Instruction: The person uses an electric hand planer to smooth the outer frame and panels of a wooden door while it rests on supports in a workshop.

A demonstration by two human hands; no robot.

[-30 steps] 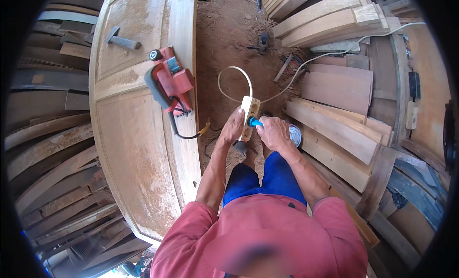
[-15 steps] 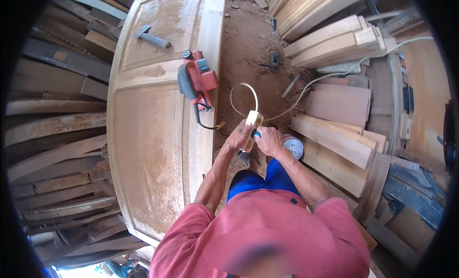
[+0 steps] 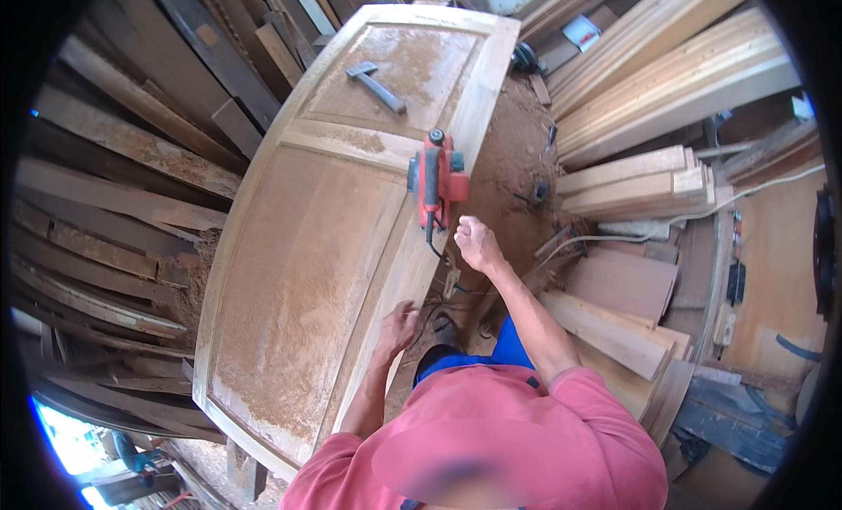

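A red and black electric hand planer (image 3: 431, 181) sits on the right-hand edge of a panelled wooden door (image 3: 263, 238), its black cord trailing down past the edge. Just below and to the right of the planer is my right hand (image 3: 476, 244), fingers curled in, apart from the tool and with nothing visible in it. My left hand (image 3: 399, 326) hovers by the door's near right edge, slightly blurred, its fingers loosely apart and holding nothing. Between my hands, low beside the door, a pale power strip (image 3: 451, 282) is partly seen. A hammer (image 3: 377, 87) lies on the door's far panel.
Wood dust covers much of the door. Stacked planks (image 3: 631, 181) and boards line the right side, with a white cable (image 3: 614, 237) running across them. More timber (image 3: 114, 159) fills the left. A dark tool (image 3: 537, 192) lies on the dusty ground.
My hands have let go of the power strip, which is now lower, and have moved apart. The planer has been turned, its handle now on top. My view has swung left.
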